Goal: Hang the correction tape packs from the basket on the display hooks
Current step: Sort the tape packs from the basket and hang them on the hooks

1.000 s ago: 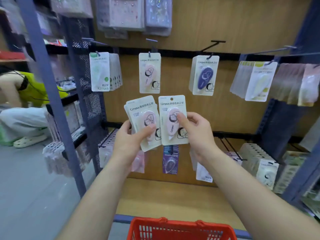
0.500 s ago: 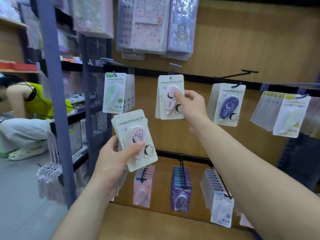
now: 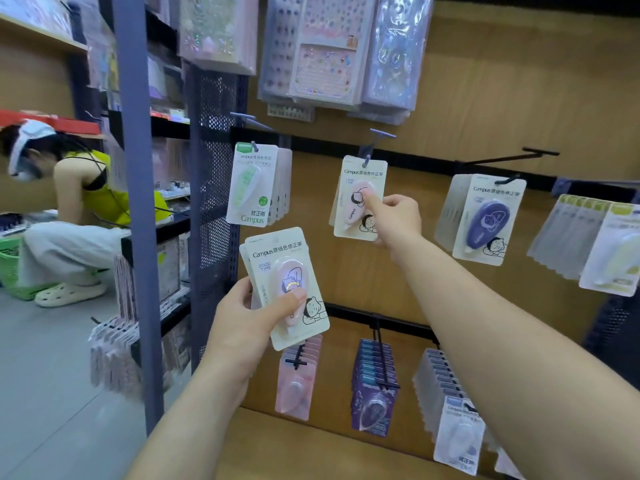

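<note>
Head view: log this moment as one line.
right hand: pinches pink pack on hook | left hand: grips spare pink packs

Right hand [image 3: 398, 216] pinches the pink carded correction tape pack [image 3: 356, 181], which hangs from the grey metal display hook [image 3: 370, 150] just above the fingertips [image 3: 373, 199]. Left of these fingertips, on the neighbouring hook, hang the green carded tape packs [image 3: 251, 185]. To their right hangs the purple carded tape pack [image 3: 485, 220], and farther right the pale yellow carded packs [image 3: 613, 251]. Below and to the left, the left hand [image 3: 242, 323] grips a stack of pink carded packs [image 3: 277, 251], thumb in front. Beneath it, on the lower rail, hang from left to right the lower pink packs [image 3: 296, 379], lower purple packs [image 3: 374, 389] and white carded packs [image 3: 457, 434].
</note>
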